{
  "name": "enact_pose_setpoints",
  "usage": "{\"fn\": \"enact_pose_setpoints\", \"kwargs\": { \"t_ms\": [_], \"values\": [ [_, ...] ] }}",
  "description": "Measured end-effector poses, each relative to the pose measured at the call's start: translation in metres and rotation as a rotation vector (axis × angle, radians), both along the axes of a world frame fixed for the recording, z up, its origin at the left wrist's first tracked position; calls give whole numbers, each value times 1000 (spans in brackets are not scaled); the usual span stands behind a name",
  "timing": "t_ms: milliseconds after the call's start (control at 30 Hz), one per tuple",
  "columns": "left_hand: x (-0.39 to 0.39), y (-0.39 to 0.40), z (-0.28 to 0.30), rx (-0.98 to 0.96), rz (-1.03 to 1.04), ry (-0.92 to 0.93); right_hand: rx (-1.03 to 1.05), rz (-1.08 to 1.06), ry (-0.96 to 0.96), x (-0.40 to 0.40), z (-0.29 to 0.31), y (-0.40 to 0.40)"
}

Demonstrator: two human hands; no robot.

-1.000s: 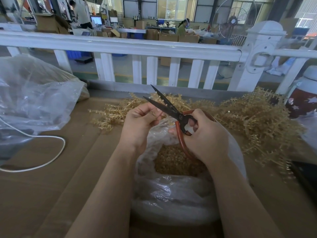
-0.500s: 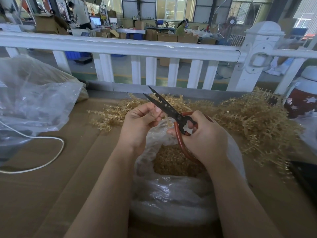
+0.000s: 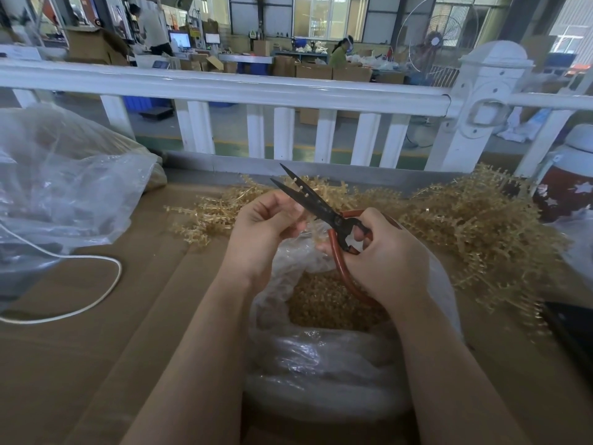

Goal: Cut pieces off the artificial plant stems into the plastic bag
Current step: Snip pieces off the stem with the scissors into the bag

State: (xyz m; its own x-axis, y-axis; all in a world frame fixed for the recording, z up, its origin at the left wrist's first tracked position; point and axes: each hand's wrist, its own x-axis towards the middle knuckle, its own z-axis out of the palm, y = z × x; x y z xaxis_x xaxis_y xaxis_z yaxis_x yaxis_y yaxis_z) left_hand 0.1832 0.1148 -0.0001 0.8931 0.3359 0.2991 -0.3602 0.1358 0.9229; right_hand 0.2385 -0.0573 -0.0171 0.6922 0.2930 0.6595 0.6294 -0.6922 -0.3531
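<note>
A brown cardboard-covered table [image 3: 80,364] fills the lower view, backed by a white railing [image 3: 224,88]. On the left lies a big crumpled clear bag [image 3: 64,187] with a white cord [image 3: 96,261] looping out beside it. Along the far edge of the table sprawls a wide heap of artificial plant stems [image 3: 475,226], pale straw-gold plastic, thin and wiry, with short side sprigs set at intervals; the heap is thickest on the right and thins to a few strands on the left. In the middle, near the person, stands the open plastic bag [image 3: 321,374], translucent white with its rim rolled down, part filled with small golden cut pieces [image 3: 321,303]. Above its mouth the left hand [image 3: 263,232] pinches a short stem between curled fingers and thumb, the stem running up between the blades. The right hand [image 3: 382,252] is curled round the red handles of the scissors [image 3: 321,210], whose dark blades stand slightly apart and point up and left, with tiny pale stem tips showing between them. At the right edge stands a red-and-white container [image 3: 568,187] with star marks.
</note>
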Motion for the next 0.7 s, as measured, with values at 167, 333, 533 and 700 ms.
{"fn": "enact_pose_setpoints", "kwargs": {
  "t_ms": [167, 333, 533, 700],
  "values": [
    [-1, 4, 3, -64, 22, -9, -45, 3, 52, -3, 5, -3],
    [0, 3, 1, 30, 81, 1, -46, 27, 14, -9, 9, -4],
    [-1, 4, 1, -26, 41, -4, 15, 40, -60, -9, 8, 0],
    [0, 5, 1, -75, 48, 12, 41, 65, -131, -3, 1, 0]
  ]
}}
